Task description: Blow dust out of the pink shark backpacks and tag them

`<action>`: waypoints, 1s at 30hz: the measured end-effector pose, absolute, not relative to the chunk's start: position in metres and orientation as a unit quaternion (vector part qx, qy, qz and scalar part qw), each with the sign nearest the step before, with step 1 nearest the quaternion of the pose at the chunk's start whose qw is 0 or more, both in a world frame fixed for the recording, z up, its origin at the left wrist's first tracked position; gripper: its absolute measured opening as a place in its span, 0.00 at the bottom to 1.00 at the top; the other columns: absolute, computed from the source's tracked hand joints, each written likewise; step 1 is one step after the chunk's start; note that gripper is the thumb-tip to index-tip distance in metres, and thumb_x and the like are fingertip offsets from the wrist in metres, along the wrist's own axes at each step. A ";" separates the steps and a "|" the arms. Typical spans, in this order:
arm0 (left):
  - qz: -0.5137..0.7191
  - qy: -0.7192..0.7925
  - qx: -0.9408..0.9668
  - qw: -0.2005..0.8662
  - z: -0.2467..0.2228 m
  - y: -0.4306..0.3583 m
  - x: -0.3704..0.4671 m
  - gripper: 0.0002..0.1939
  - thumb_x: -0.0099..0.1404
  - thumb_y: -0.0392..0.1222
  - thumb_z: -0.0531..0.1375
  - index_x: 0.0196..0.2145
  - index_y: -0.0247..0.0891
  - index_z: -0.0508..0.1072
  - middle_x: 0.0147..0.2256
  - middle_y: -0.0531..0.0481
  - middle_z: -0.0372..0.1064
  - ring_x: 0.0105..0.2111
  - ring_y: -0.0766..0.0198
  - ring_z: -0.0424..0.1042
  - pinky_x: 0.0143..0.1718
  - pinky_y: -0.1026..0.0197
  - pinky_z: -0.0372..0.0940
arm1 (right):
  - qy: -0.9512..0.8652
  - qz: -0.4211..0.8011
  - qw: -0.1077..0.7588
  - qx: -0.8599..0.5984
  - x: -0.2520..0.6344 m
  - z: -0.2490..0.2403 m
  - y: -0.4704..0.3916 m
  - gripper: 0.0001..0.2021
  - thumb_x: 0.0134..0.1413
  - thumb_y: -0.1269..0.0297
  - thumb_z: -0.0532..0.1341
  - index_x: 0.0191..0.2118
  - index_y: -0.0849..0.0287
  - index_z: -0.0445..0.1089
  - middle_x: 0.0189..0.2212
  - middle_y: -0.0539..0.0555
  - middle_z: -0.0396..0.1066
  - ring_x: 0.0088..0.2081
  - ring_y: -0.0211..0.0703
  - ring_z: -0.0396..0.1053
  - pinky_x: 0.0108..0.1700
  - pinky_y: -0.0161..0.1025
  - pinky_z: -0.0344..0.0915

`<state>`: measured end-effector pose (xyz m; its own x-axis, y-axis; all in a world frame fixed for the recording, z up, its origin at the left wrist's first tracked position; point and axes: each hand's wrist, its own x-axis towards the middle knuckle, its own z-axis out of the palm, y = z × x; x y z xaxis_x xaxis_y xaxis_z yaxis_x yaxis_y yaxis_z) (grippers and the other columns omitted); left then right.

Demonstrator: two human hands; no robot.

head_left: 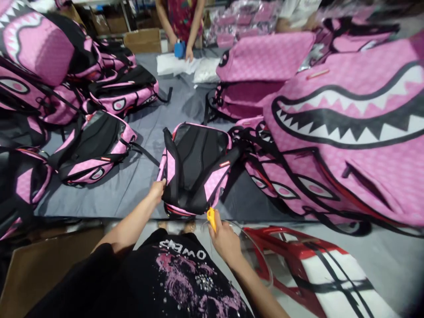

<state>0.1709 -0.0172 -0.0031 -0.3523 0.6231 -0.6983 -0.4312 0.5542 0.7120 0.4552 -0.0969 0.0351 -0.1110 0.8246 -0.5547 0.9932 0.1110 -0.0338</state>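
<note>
A pink-and-black backpack [195,154] is seen lying with its padded back and straps upward on a grey-covered table [183,99], close to the table's near edge; the left hand [157,191] is set against the backpack's left side, though whether the fabric is pinched by its fingers cannot be told; at the backpack's lower right corner, a yellow tool [211,218] is clasped in the fingers of the right hand [225,238], its tip pointed at the corner, with contact too small to be made out; to the left of the backpack, a similar bag [96,152] is laid, strap trailing toward it; to its right, a large pink bag [347,101] printed with a toothed mouth is piled among others; beyond the backpack, across the table, a blue object [179,48] is held by another person [183,20] in patterned clothing, above white sheets [172,65]; below and to the right of the backpack, a red frame [291,247] is topped by a white surface [338,276] crossed with black strips.
</note>
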 end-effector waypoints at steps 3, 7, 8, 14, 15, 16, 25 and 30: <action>0.421 0.638 -0.018 0.645 -0.016 0.000 0.152 0.06 0.68 0.37 0.57 0.37 0.31 0.71 0.23 0.48 0.67 0.23 0.64 0.69 0.29 0.62 0.69 | 0.728 -0.234 0.140 0.629 0.456 0.003 -0.088 0.29 0.70 0.58 0.46 0.72 0.60 0.44 0.39 0.59 0.71 0.39 0.48 0.75 0.39 0.39 0.68; 0.438 0.575 -0.080 0.687 -0.025 0.006 0.155 0.10 0.66 0.44 0.61 0.39 0.33 0.72 0.25 0.48 0.70 0.24 0.63 0.72 0.31 0.61 0.71 | 0.744 -0.158 0.138 0.634 0.457 -0.025 -0.089 0.29 0.69 0.58 0.48 0.71 0.59 0.48 0.36 0.59 0.71 0.35 0.50 0.75 0.37 0.40 0.67; 0.441 0.562 -0.090 0.694 -0.026 0.006 0.157 0.12 0.66 0.45 0.61 0.40 0.32 0.72 0.26 0.48 0.71 0.24 0.62 0.72 0.32 0.60 0.71 | 0.734 -0.133 0.136 0.652 0.454 -0.030 -0.092 0.28 0.69 0.58 0.47 0.71 0.60 0.49 0.36 0.59 0.71 0.35 0.50 0.75 0.36 0.40 0.67; 0.450 0.467 -0.103 0.754 -0.035 -0.005 0.151 0.21 0.70 0.51 0.54 0.46 0.28 0.73 0.33 0.40 0.76 0.34 0.56 0.78 0.45 0.53 0.72 | 0.698 -0.123 0.093 0.699 0.435 -0.045 -0.099 0.29 0.70 0.59 0.49 0.71 0.65 0.49 0.39 0.60 0.73 0.34 0.47 0.75 0.33 0.36 0.65; 0.460 0.433 -0.096 0.769 -0.038 -0.007 0.149 0.22 0.70 0.52 0.53 0.48 0.29 0.73 0.35 0.39 0.77 0.37 0.54 0.78 0.48 0.52 0.71 | 0.699 -0.127 0.103 0.696 0.436 -0.043 -0.097 0.29 0.69 0.59 0.51 0.71 0.63 0.49 0.39 0.60 0.74 0.34 0.47 0.75 0.32 0.36 0.64; 0.469 0.399 -0.088 0.783 -0.041 -0.010 0.147 0.23 0.71 0.53 0.53 0.49 0.29 0.72 0.37 0.38 0.77 0.40 0.53 0.78 0.51 0.51 0.70 | 0.698 -0.133 0.113 0.695 0.438 -0.040 -0.094 0.29 0.69 0.59 0.52 0.70 0.62 0.50 0.39 0.60 0.74 0.33 0.46 0.75 0.32 0.36 0.64; 0.474 0.312 -0.002 0.823 -0.046 -0.022 0.143 0.45 0.62 0.72 0.52 0.58 0.27 0.67 0.50 0.29 0.74 0.57 0.44 0.70 0.60 0.41 0.61 | 0.652 -0.212 0.129 0.717 0.450 0.000 -0.101 0.27 0.69 0.59 0.50 0.69 0.61 0.55 0.35 0.60 0.78 0.33 0.47 0.75 0.35 0.36 0.62; 0.477 0.332 -0.011 0.814 -0.046 -0.020 0.149 0.44 0.63 0.73 0.49 0.55 0.28 0.69 0.47 0.32 0.76 0.55 0.45 0.71 0.59 0.43 0.63 | 0.619 -0.260 0.110 0.733 0.446 0.011 -0.106 0.27 0.69 0.57 0.48 0.68 0.62 0.57 0.36 0.61 0.77 0.36 0.51 0.76 0.37 0.39 0.64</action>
<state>0.1489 -0.0195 -0.0462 0.3242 0.7689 -0.5511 -0.7837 0.5446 0.2988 0.4461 -0.1055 0.0115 0.0980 0.8504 -0.5169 0.9645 -0.2092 -0.1614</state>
